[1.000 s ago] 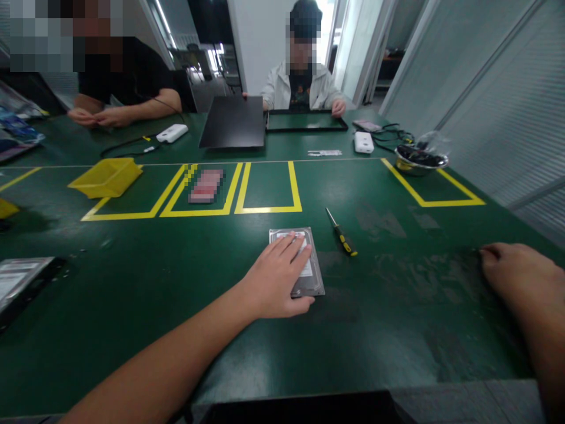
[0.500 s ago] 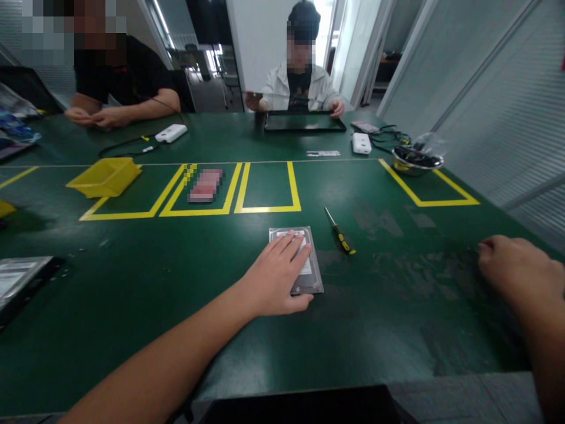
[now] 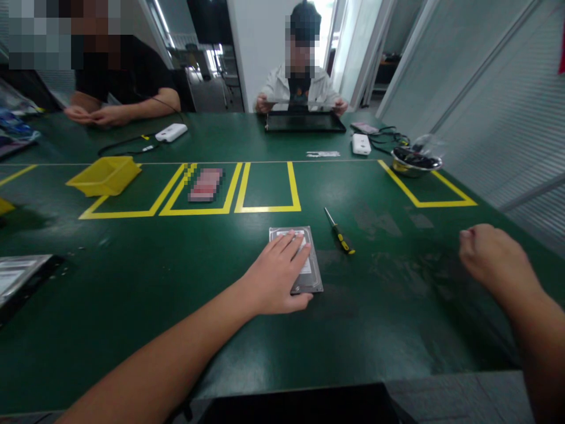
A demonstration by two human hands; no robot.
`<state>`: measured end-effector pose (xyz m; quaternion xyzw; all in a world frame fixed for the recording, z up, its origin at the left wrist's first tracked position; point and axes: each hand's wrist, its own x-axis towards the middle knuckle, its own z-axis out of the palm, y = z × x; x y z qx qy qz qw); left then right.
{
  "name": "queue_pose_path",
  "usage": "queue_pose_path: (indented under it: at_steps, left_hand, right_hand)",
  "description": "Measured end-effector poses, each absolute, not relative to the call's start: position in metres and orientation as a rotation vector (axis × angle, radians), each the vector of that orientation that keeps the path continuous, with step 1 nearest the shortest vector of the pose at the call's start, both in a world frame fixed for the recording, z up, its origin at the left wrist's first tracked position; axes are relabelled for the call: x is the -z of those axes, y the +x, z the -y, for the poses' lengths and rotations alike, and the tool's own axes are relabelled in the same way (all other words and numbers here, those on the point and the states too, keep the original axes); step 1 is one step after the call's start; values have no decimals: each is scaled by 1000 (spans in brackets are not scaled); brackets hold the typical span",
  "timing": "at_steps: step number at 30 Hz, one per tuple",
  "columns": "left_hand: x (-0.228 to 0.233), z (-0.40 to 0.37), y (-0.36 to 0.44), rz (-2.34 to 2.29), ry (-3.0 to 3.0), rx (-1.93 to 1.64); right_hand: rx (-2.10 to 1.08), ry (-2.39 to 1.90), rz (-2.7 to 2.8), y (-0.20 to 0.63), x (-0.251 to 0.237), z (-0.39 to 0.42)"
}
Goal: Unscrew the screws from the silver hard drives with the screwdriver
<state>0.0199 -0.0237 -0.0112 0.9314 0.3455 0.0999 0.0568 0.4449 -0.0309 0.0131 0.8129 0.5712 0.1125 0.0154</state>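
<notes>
1. left hand (image 3: 276,277) lies flat, fingers spread, palm down on the hard drive (image 3: 304,259); pressing on it, not gripping it
2. hard drive lies flat on the green bench (image 3: 176,282), near centre, just below the yellow taped boxes; its left half is hidden under the hand
3. right hand (image 3: 494,259) is loosely curled, holds nothing; over the bench at the right, well apart from the drive; cannot tell whether it touches the surface
4. screwdriver (image 3: 339,231) with yellow-black handle lies just right of the drive, between the two hands; untouched
5. yellow bin (image 3: 103,175) sits in the left taped box; metal bowl (image 3: 415,161) at far right corner box
6. across the bench a person holds a dark flat panel (image 3: 303,121); another person's hands (image 3: 95,115) rest at far left
</notes>
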Motion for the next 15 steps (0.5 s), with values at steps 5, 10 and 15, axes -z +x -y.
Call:
queue_pose_path:
  at_steps: [5,10,15]
  left_hand:
    - [10,24,20,-1032,2822,-299]
    - [8,24,22,-1024,2820,-327]
    - [9,23,21,-980,2807,-401]
  right_hand:
    - [-416,2362,-2188,371,-37,30]
    - [-187,2085,-2766,282,-61,44]
    - [-151,1709,-3090,212,-71,63]
